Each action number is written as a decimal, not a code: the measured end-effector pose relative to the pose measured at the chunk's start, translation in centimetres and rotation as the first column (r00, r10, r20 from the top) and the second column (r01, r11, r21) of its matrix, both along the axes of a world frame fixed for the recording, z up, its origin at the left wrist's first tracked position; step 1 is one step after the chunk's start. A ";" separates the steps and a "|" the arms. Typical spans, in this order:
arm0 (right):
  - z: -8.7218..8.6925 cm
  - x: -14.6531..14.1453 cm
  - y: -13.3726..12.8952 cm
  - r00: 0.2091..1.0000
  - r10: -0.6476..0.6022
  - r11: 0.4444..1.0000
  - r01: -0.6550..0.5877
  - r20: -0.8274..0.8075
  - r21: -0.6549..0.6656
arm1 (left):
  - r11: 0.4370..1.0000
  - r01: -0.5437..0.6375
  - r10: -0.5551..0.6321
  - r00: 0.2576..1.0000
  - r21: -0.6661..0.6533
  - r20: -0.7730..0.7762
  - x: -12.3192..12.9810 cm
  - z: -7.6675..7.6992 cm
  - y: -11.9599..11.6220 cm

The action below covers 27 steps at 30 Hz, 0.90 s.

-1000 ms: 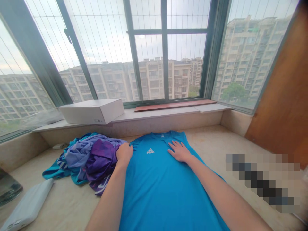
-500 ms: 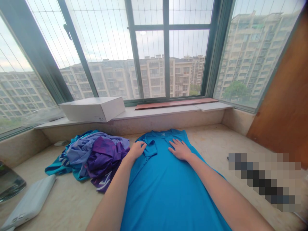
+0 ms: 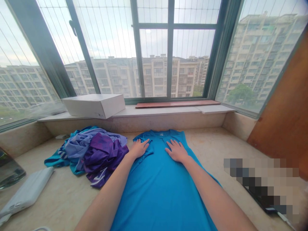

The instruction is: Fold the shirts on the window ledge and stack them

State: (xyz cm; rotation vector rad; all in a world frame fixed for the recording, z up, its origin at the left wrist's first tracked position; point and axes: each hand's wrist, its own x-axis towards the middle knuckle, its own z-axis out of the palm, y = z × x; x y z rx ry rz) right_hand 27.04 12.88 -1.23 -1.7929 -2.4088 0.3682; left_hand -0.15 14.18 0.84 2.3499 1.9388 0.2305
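A blue shirt (image 3: 158, 189) lies spread on the stone surface, its collar toward the window. My left hand (image 3: 139, 148) rests on the folded-in sleeve at the shirt's upper left, fingers spread. Flat on the upper right part of the shirt lies my right hand (image 3: 176, 150), its fingers apart too. Neither hand grips the cloth. The right side of the shirt is partly hidden under my right forearm. Left of the shirt sits a crumpled pile of purple, lilac and teal clothes (image 3: 103, 154).
A white box (image 3: 93, 106) and a reddish board (image 3: 178, 104) stand on the sill (image 3: 156, 111). At the left are a white power bank (image 3: 27, 191) and a glass container (image 3: 11, 171). A pixelated dark object (image 3: 260, 186) lies at the right.
My left hand has spread its fingers and lies flatter on the sleeve. My right hand has shifted slightly left over the shirt. The view has moved a little.
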 end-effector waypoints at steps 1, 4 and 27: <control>0.0 0.0 0.0 1.000 0.000 1.000 0.000 0.003 -0.004 | 1.000 -0.005 0.005 1.000 -0.007 -0.002 0.4 0.0 0.4; -0.1 0.1 0.0 1.000 0.001 1.000 -0.001 0.007 -0.006 | 0.999 -0.035 0.035 0.999 -0.038 0.006 1.7 -0.1 1.7; -0.2 0.5 0.4 0.999 0.004 1.000 -0.003 0.040 -0.021 | 0.992 0.114 -0.120 0.978 0.046 0.170 4.1 0.0 4.8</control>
